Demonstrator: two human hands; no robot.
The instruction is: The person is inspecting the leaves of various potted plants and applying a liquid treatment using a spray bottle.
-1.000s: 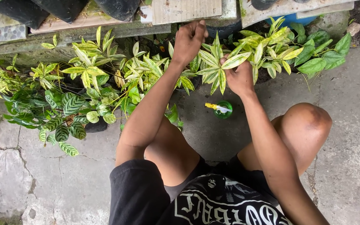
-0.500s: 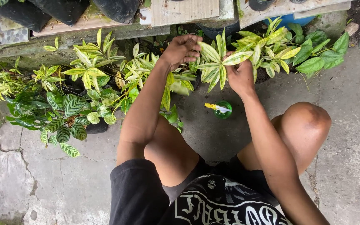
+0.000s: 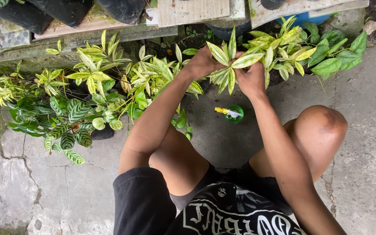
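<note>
Squatting on the cracked concrete floor (image 3: 31, 191), the person holds a yellow-green variegated sprig (image 3: 230, 65) between both hands. Left hand (image 3: 201, 63) and right hand (image 3: 251, 78) have their fingers clamped on its stem, near the floor's far edge. A green spray bottle (image 3: 233, 114) lies just below them.

1. We see a green spray bottle (image 3: 232, 114) on the cracked concrete floor (image 3: 31, 191).
2. Striped-leaf plants (image 3: 68, 130) sit at left.
3. Dark pots (image 3: 66, 9) and a wooden plank (image 3: 194, 11) lie along the top.
</note>
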